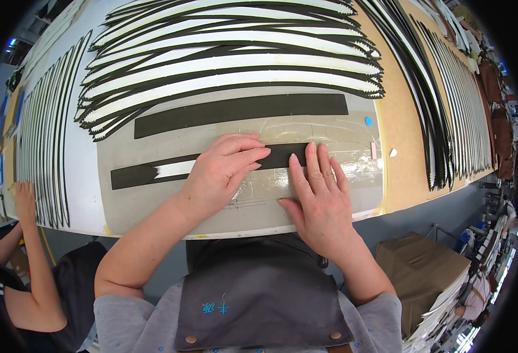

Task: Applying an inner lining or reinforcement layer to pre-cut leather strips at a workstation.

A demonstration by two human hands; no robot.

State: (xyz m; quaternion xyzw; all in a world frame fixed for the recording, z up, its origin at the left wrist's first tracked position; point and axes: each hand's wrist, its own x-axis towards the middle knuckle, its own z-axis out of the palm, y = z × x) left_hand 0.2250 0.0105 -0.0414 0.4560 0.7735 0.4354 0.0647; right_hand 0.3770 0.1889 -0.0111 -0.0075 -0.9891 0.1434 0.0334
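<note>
On the grey work sheet in front of me lies a black strip (133, 177), with a narrower white strip (175, 170) on top of it. The white strip has a jagged left end and runs under my left hand (226, 167). That hand is closed, fingers bent and pressed together over the strips; what sits under its fingertips is hidden. My right hand (324, 194) rests flat with fingers spread across the black strip's right part, holding nothing. Just beyond lies another plain black strip (241, 112).
A large pile of black-and-white strips (229, 62) covers the far side. More strips lie in rows at left (53, 129) and right (465, 112). A blue dot (368, 121) and a small white piece (394, 152) are at right. Another person's hand (25, 200) works at left.
</note>
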